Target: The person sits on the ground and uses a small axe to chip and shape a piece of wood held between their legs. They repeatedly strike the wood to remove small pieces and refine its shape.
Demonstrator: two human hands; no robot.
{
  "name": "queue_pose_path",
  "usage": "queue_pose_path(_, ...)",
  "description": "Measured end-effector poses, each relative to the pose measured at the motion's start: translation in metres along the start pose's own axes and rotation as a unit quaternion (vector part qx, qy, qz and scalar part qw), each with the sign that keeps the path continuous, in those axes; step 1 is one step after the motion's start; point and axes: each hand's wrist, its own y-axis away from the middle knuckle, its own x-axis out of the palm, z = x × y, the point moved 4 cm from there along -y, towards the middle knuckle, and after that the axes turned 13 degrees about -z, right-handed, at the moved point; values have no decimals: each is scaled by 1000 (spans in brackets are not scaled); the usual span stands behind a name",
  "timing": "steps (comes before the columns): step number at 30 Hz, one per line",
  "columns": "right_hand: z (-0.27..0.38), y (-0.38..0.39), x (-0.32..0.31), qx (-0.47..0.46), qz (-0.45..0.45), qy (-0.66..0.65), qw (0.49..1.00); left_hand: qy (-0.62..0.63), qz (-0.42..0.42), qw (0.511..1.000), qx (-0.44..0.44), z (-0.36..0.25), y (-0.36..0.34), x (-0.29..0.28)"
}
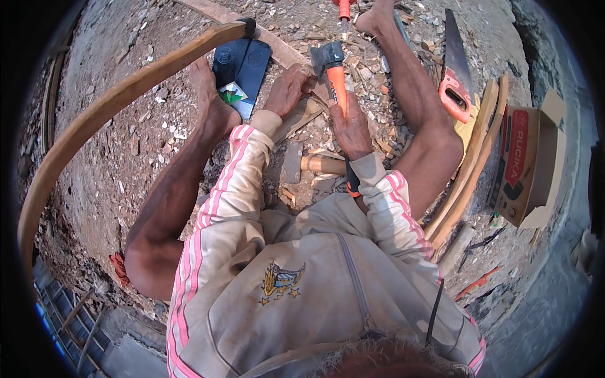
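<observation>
My right hand (353, 131) grips the orange and black handle of a hatchet (337, 88). The dark hatchet head (326, 58) is up at the far end, its blade to the left. Close to that blade, my left hand (287, 93) has its fingers closed on a piece of wood (320, 94), partly hidden by the fingers and the hatchet. Under my left wrist lies a flat wooden offcut (301, 121). Between my legs a hammer (292, 162) with a wooden handle rests on the chip-covered ground.
Dark blue sandals (242, 66) lie beside my left foot. A long curved wooden piece (120, 85) arches across the left. Beyond are a board (277, 47) and a red-handled tool (345, 9). On the right lie a handsaw (456, 75), curved wooden strips (469, 170) and a cardboard box (535, 173).
</observation>
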Motion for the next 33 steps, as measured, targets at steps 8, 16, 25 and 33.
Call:
queue_pose_path(8,19,7,-13,-20,-13,-12,1000,10,-65,998,-1,-10,-5,9)
queue_pose_path(16,14,2,-14,6,-25,-20,999,146,-57,984,-80,6,-4,27)
queue_pose_path(25,38,-1,-26,-89,-48,-6,995,-78,-105,990,62,-3,-11,18)
queue_pose_path(33,37,-3,-22,-83,-40,27,995,-104,-94,987,76,-8,-11,15)
